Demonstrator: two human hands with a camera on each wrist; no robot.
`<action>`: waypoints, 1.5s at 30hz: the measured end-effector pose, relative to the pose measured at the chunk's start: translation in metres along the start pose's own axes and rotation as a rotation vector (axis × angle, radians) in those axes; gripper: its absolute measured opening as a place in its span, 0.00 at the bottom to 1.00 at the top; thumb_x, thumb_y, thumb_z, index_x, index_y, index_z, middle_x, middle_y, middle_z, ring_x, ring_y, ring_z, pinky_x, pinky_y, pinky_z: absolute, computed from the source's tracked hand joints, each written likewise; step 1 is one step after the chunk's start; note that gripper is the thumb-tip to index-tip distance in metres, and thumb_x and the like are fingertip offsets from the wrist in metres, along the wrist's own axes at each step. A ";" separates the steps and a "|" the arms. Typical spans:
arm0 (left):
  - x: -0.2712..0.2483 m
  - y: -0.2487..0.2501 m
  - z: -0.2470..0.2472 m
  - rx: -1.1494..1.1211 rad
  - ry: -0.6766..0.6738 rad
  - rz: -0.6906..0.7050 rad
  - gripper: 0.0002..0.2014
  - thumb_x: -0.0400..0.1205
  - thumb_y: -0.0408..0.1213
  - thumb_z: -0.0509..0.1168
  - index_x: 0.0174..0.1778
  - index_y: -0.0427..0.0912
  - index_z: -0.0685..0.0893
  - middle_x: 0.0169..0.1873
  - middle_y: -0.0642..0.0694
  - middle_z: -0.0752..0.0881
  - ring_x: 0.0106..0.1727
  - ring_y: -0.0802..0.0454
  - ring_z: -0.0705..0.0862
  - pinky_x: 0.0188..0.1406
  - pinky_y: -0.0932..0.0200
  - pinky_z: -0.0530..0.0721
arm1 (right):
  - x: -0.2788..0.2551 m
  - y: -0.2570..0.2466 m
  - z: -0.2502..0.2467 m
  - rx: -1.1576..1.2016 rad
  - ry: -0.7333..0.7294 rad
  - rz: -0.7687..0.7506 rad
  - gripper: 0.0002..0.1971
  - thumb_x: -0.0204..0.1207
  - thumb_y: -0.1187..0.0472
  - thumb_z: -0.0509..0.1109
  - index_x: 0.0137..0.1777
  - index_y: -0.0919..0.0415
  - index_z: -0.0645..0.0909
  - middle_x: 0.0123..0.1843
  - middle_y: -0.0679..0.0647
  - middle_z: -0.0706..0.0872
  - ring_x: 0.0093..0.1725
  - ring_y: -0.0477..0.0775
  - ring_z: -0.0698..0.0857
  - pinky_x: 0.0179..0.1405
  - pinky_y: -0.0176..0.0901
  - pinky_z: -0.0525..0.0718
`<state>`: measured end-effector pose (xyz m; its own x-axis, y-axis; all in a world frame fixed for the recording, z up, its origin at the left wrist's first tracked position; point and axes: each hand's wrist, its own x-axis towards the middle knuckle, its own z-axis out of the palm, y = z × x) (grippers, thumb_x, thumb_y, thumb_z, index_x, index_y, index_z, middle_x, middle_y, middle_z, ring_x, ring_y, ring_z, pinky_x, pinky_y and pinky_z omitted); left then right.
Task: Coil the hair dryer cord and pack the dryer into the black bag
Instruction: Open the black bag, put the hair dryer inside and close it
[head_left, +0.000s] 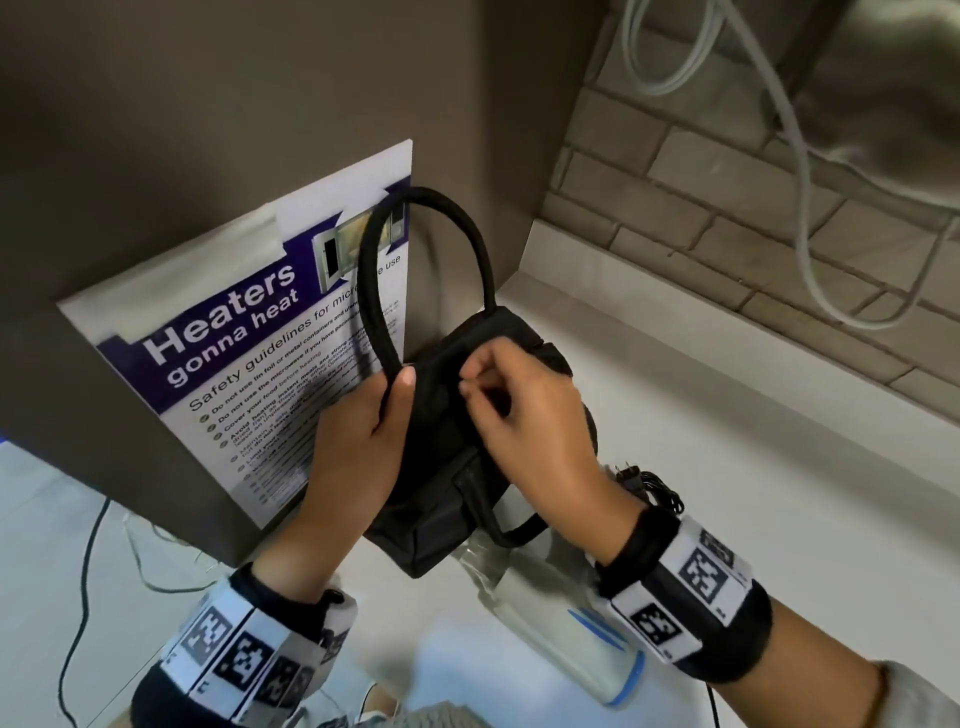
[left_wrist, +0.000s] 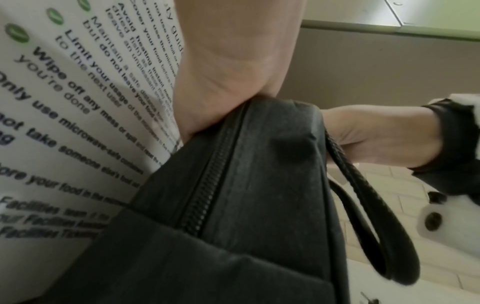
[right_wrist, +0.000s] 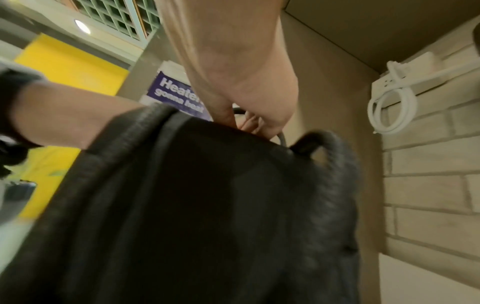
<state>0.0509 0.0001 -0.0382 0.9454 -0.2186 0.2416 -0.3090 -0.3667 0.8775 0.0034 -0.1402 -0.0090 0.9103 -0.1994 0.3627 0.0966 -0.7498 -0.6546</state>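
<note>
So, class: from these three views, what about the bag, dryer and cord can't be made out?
- Black bag: inside hidden by its own fabric, every view.
- Hair dryer: head view, partly hidden under the bag and right hand.
- Cord: head view, small; coiling unclear.
- Left hand fingers: behind the bag.

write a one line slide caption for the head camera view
Both hands hold the black bag above the white counter: left hand grips its handle base, right hand pinches the top edge.
</note>
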 end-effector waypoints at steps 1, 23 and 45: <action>0.001 0.000 0.000 -0.021 -0.005 -0.031 0.21 0.86 0.42 0.57 0.24 0.53 0.67 0.20 0.56 0.70 0.24 0.70 0.75 0.28 0.75 0.69 | -0.005 -0.004 0.002 0.056 -0.011 0.004 0.06 0.74 0.67 0.70 0.45 0.55 0.80 0.41 0.45 0.87 0.44 0.40 0.86 0.44 0.34 0.82; 0.018 0.003 -0.002 -0.381 -0.166 -0.251 0.14 0.87 0.44 0.56 0.49 0.59 0.88 0.47 0.58 0.92 0.55 0.62 0.88 0.57 0.63 0.80 | -0.062 -0.023 0.046 -0.431 -0.354 -0.484 0.06 0.60 0.65 0.63 0.30 0.53 0.77 0.19 0.48 0.73 0.36 0.50 0.78 0.42 0.40 0.68; -0.019 0.031 -0.025 0.131 0.138 0.259 0.13 0.82 0.30 0.62 0.63 0.38 0.79 0.63 0.49 0.74 0.68 0.62 0.72 0.70 0.61 0.72 | -0.082 0.017 -0.080 -0.153 -0.244 0.092 0.09 0.74 0.65 0.70 0.48 0.50 0.84 0.44 0.42 0.87 0.41 0.40 0.80 0.48 0.26 0.75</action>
<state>0.0259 0.0158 -0.0048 0.8358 -0.1985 0.5120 -0.5437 -0.4299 0.7208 -0.1021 -0.1875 0.0030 0.9841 -0.1269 0.1241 -0.0355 -0.8259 -0.5627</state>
